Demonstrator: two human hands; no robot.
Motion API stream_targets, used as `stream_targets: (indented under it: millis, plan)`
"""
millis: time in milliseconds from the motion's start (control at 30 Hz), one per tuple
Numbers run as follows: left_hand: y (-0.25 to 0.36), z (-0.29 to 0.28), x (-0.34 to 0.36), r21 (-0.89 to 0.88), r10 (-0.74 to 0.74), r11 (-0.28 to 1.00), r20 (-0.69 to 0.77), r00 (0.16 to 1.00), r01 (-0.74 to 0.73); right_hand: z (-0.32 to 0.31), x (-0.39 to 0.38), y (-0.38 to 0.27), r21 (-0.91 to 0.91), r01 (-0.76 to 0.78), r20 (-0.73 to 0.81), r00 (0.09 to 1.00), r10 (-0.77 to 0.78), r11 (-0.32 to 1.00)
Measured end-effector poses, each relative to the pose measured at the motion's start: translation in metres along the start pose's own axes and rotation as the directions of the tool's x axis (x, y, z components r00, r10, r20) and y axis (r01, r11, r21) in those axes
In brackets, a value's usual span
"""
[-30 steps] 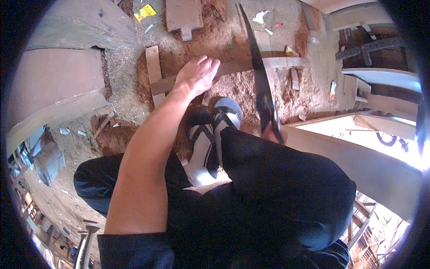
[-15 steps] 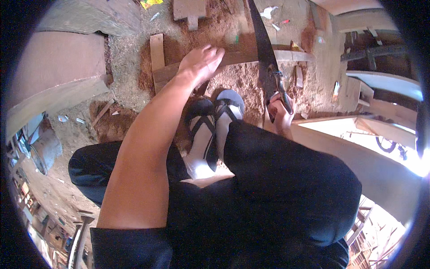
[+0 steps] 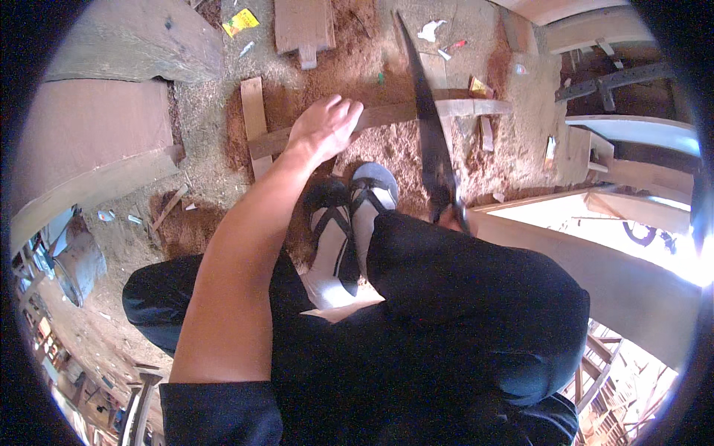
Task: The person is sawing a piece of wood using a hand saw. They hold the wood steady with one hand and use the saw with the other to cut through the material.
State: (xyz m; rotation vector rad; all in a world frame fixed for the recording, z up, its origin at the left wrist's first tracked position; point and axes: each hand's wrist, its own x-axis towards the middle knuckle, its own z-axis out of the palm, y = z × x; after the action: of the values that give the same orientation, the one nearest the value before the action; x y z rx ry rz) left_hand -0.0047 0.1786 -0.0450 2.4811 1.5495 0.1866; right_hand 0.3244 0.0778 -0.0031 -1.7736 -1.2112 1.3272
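Sawdust floor (image 3: 208, 141) spreads beneath a long curved wooden piece (image 3: 387, 115) lying across it. Handsaw (image 3: 430, 141) crosses that wood, blade upright. Left hand (image 3: 323, 128) presses palm-down on the wood; right hand (image 3: 451, 217), mostly hidden, grasps the saw's handle.

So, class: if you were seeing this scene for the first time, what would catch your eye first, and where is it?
Probably the long dark-bladed handsaw, standing across the narrow curved strip of wood on the sawdust-covered ground at top centre. The bare left hand presses down on that strip just left of the blade, while the right hand at the saw's handle is mostly hidden behind the knee. Below, two sandalled feet stand side by side.
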Motion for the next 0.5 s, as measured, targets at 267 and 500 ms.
stream_targets:
  millis: [267, 500]
  plan:
    - [0.005, -0.009, 0.001, -0.006, -0.013, 1.0, 0.059, 0.998, 0.013, 0.002, 0.045, -0.021, 0.233, -0.038, 0.165, 0.986, -0.002, 0.972]
    - [0.005, -0.009, 0.006, 0.029, -0.023, 0.999, 0.103, 0.994, 0.02, 0.008, -0.017, 0.002, -0.044, 0.086, -0.085, 0.992, -0.089, 0.995]
